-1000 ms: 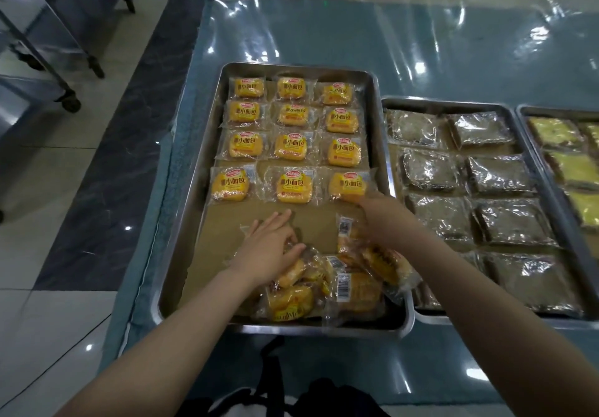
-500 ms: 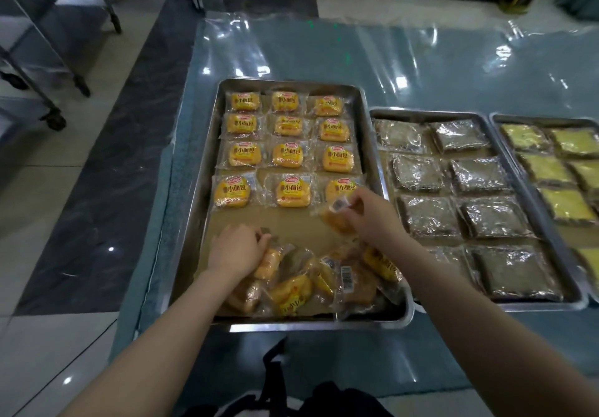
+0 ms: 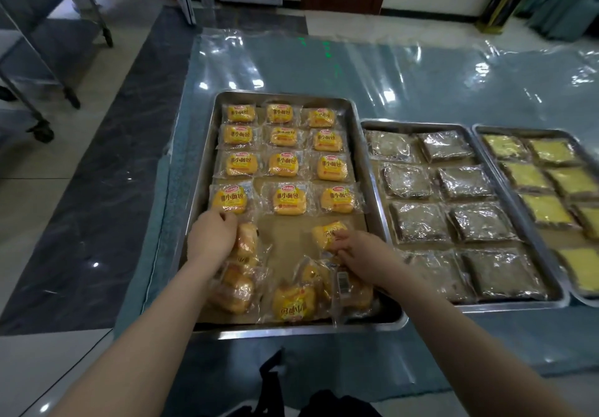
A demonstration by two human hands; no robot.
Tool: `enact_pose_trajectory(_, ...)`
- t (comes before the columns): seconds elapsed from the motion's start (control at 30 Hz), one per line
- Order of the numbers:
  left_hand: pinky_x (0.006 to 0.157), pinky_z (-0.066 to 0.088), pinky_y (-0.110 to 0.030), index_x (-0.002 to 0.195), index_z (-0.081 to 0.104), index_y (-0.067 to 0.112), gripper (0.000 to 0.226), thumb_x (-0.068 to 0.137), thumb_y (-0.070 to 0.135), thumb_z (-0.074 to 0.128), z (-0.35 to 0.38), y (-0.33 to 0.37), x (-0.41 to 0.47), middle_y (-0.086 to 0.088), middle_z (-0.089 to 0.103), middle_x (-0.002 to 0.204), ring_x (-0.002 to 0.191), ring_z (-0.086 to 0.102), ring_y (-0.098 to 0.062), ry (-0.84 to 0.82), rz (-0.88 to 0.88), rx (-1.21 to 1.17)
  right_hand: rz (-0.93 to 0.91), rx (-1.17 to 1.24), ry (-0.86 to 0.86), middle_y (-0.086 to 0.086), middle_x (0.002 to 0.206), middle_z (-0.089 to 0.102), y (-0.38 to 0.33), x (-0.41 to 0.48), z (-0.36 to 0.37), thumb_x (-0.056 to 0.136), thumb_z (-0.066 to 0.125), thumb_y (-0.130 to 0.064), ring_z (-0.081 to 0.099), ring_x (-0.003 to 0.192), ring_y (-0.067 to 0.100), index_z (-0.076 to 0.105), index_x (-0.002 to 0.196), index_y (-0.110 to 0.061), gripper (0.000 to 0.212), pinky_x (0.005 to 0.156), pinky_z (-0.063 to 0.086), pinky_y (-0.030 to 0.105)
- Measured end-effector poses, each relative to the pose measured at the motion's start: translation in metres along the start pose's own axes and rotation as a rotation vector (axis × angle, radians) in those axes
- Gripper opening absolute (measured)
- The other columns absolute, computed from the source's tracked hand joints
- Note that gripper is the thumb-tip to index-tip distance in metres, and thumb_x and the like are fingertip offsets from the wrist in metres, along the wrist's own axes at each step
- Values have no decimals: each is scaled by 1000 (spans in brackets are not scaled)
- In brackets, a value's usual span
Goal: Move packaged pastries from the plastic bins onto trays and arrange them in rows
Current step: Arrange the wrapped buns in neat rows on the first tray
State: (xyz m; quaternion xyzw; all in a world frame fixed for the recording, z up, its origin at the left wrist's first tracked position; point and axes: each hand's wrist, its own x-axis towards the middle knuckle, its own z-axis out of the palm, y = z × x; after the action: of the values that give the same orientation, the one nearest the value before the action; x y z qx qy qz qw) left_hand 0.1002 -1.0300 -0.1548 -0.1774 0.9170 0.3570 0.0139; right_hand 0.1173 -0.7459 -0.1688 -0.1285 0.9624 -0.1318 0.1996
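Landmark: the steel tray [image 3: 291, 330], the leftmost of three on the film-covered table [image 3: 421, 85]; every place below is told from it.
Rows done: four rows of three [image 3: 282, 163] fill its far half, faces up.
Right hand: the right hand [image 3: 363, 254] pinches a yellow pack [image 3: 325, 233] between thumb and fingers, on the brown liner [image 3: 285, 231] by the tray's right wall, just nearer than the fourth row.
Left hand: the left hand [image 3: 212, 238] has its fingers curled at a pale pack [image 3: 248, 238] by the tray's left wall; it looks like a grip.
Just changed: half a second ago the yellow pack was held up against the fourth row, and the left hand was on the heap [image 3: 291, 300] at the tray's near end. Now both packs sit in line below that row.
Meaning: I'd say a fifth row is being started from both ends, middle slot open, heap still to sort.
Writing: the packs read 小面包; the red logo above is too small to read. One heap pack shows a barcode [image 3: 342, 282].
Neighbours: right of the tray, dark wrapped slabs [image 3: 418, 222], then yellow slices [image 3: 544, 205].
Bins: none in view.
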Motion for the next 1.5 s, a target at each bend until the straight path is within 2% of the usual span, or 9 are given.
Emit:
enact_pose_trajectory(0.13, 51, 38, -31, 73, 53, 18, 31, 98, 31, 39, 0, 19, 7, -2, 57, 69, 63, 55, -21, -9, 19, -110, 66, 2, 77, -3, 152, 33, 5, -6, 11, 97, 44, -33, 26, 139, 21, 62, 124, -33, 32, 113, 24, 38)
enact_pose_trajectory(0.27, 64, 51, -39, 88, 62, 22, 15, 96, 25, 49, 11, 27, 0, -5, 66, 83, 72, 63, -24, -288, 32, -121, 96, 57, 80, -4, 146, 43, 7, -6, 9, 97, 44, -33, 33, 135, 21, 61, 125, -33, 33, 113, 25, 37)
enact_pose_trajectory(0.37, 69, 53, -32, 112, 64, 17, 22, 90, 14, 60, 17, 24, -4, 0, 65, 102, 80, 62, -15, -339, 27, -134, 59, 92, 144, -7, 133, 57, 6, -9, 7, 95, 48, -29, 47, 123, 15, 68, 116, -28, 29, 104, 33, 31)
enact_pose_trajectory(0.53, 59, 49, -27, 132, 45, 17, 59, 80, -1, 68, 15, 25, -2, 3, 56, 86, 74, 59, -12, -348, -41, -204, 104, 133, 255, -5, 111, 65, 1, -2, -4, 89, 58, -24, 56, 99, 11, 70, 108, -26, 22, 77, 43, 25)
enact_pose_trajectory(0.7, 57, 52, -22, 120, 55, 19, 54, 75, -9, 68, 15, 23, -2, -2, 57, 85, 74, 61, -17, -337, -56, -319, 111, 103, 227, -4, 142, 45, -16, 27, -9, 88, 60, -20, 37, 132, 18, 51, 133, -26, 46, 105, 37, 36)
enact_pose_trajectory(0.9, 60, 48, -26, 96, 63, 31, 28, 77, 14, 75, 7, 20, 5, 3, 58, 81, 71, 57, -11, -248, 78, -179, 226, 76, 153, -1, 130, 53, -6, 28, -5, 82, 67, -29, 47, 118, 23, 50, 133, -31, 53, 96, 44, 39)
enact_pose_trajectory(1.17, 50, 39, -24, 111, 45, 30, 39, 81, 42, 68, 14, 37, 0, 12, 59, 76, 65, 59, -4, -207, 145, -96, 426, 169, 100, -5, 59, 57, 3, 19, -12, 75, 70, -53, 55, 55, 10, 55, 64, -19, 39, 44, 34, 24)
enact_pose_trajectory(1.33, 60, 47, -20, 134, 38, 30, 45, 92, 32, 55, 25, 41, -6, 11, 62, 99, 78, 61, -3, -283, 148, -151, 563, 229, 179, -1, 62, 60, 8, 10, -17, 82, 62, -56, 56, 54, 13, 60, 67, -14, 45, 44, 38, 23)
enact_pose_trajectory(1.5, 110, 34, -41, 141, 33, 37, 65, 86, 13, 59, 39, 18, -5, 3, 30, 152, 134, 35, -20, -400, 368, 222, 640, 533, 262, -1, 53, 67, 14, 7, -19, 86, 60, -53, 66, 49, 15, 68, 68, -12, 45, 53, 56, 30)
